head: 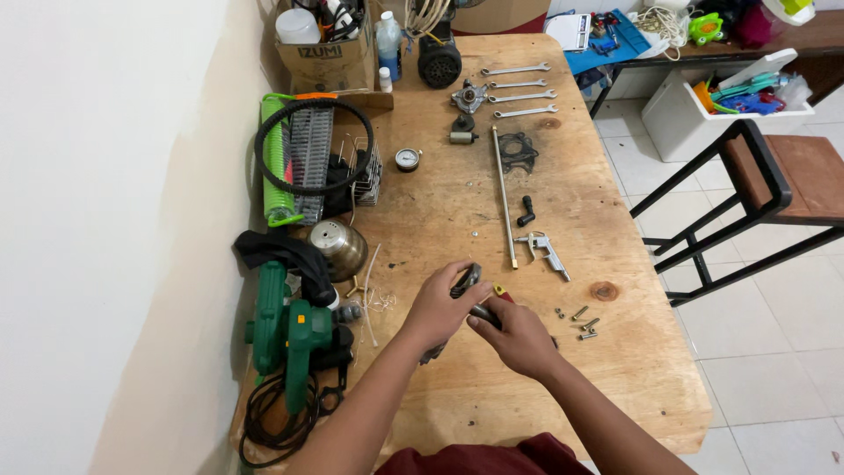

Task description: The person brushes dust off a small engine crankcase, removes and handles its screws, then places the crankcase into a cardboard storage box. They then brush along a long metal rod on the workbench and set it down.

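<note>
Gripping small metal part (470,295), both hands (479,321)

Wooden table (527,387) against white wall (114,220), tiled floor (774,369), perhaps daylit.

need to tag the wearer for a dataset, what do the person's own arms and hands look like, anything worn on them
Both forearms are bare, with no sleeves reaching them. The left hand and right hand wear no gloves, and no watch, ring or wristband can be seen. A dark red garment shows at the bottom edge, near the body.
</note>
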